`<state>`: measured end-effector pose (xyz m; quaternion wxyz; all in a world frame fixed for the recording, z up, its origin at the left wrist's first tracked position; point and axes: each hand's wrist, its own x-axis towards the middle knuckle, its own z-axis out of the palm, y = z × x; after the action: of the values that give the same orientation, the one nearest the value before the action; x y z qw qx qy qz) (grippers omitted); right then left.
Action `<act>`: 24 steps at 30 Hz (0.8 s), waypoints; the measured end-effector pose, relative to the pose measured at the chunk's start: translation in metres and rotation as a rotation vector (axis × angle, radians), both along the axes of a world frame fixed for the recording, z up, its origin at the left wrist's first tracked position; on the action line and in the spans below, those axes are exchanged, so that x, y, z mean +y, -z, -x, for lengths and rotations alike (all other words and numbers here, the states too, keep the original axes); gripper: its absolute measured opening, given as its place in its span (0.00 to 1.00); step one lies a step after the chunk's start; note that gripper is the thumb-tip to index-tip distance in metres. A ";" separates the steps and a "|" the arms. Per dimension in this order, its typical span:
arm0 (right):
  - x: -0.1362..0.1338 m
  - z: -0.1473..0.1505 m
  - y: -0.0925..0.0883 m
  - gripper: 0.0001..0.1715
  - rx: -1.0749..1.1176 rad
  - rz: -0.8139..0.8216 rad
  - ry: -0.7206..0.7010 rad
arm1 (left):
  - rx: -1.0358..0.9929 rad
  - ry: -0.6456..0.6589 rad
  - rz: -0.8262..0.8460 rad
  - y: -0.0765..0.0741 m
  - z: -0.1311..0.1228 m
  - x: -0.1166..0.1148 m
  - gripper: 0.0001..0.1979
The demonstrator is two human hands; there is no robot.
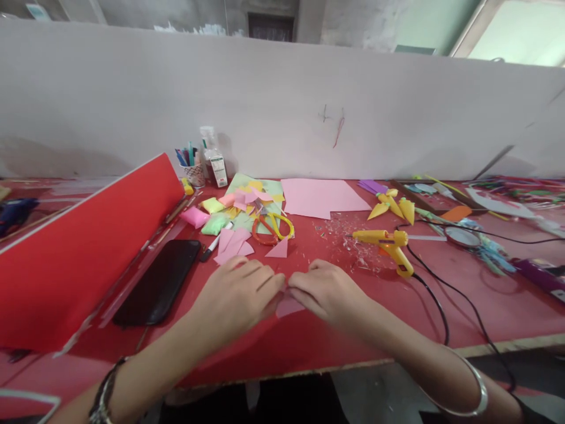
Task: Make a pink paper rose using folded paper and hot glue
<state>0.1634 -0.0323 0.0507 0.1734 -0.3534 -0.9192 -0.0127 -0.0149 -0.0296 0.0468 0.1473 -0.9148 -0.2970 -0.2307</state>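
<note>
Both my hands meet over the front middle of the red table, closed on a small piece of pink paper (289, 305). My left hand (245, 288) pinches its left side, and my right hand (331, 290) pinches the right. Fingers hide most of the paper. Just beyond them lies a pink paper triangle (278, 248). Scissors (282, 227) with yellow and orange handles rest behind it. More cut pink pieces (233, 244) lie near a marker (216, 242). At the back is a large pink sheet (324, 197).
A yellow glue gun (388, 240) with a black cord lies right, near yellow paper cones (391, 206) and scraps. On the left are a black phone (159, 282) and a leaning red board (101, 247). A pen cup (194, 175) and bottle (214, 159) stand by the partition.
</note>
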 end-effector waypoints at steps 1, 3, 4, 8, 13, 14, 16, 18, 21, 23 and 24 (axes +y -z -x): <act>0.001 0.001 0.001 0.19 0.001 0.019 0.001 | -0.007 0.018 -0.075 0.002 -0.001 -0.001 0.13; 0.003 0.002 0.002 0.18 0.001 0.073 -0.023 | -0.018 0.038 -0.151 0.006 -0.001 -0.003 0.15; 0.004 0.002 0.003 0.18 0.006 0.101 -0.038 | -0.026 0.037 -0.167 0.008 -0.001 -0.003 0.16; 0.005 -0.005 0.003 0.19 0.065 0.183 -0.065 | -0.026 0.033 -0.145 0.006 0.008 0.001 0.16; 0.005 -0.017 -0.016 0.18 0.230 0.102 -0.018 | 0.008 -0.123 -0.200 -0.018 0.028 0.010 0.17; 0.006 -0.019 -0.021 0.17 0.262 0.084 -0.011 | -0.001 -0.197 -0.230 -0.023 0.032 0.012 0.17; 0.008 -0.022 -0.029 0.15 0.297 0.068 0.004 | 0.008 -0.279 -0.241 -0.031 0.040 0.016 0.16; 0.011 -0.027 -0.033 0.14 0.326 0.082 0.037 | 0.011 -0.354 -0.178 -0.036 0.050 0.022 0.15; 0.014 -0.037 -0.033 0.16 0.435 0.184 0.143 | -0.122 -0.591 0.052 -0.033 0.063 0.033 0.11; 0.016 -0.039 -0.028 0.17 0.552 0.310 0.205 | -0.313 -0.573 0.327 -0.025 0.065 0.039 0.10; 0.018 -0.038 -0.024 0.17 0.614 0.390 0.216 | -0.416 -0.469 0.501 -0.019 0.063 0.041 0.09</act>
<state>0.2014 -0.0148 0.0749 0.3682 -0.4619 -0.7670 0.2507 -0.0778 0.0117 0.0659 -0.0949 -0.7634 -0.5684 -0.2917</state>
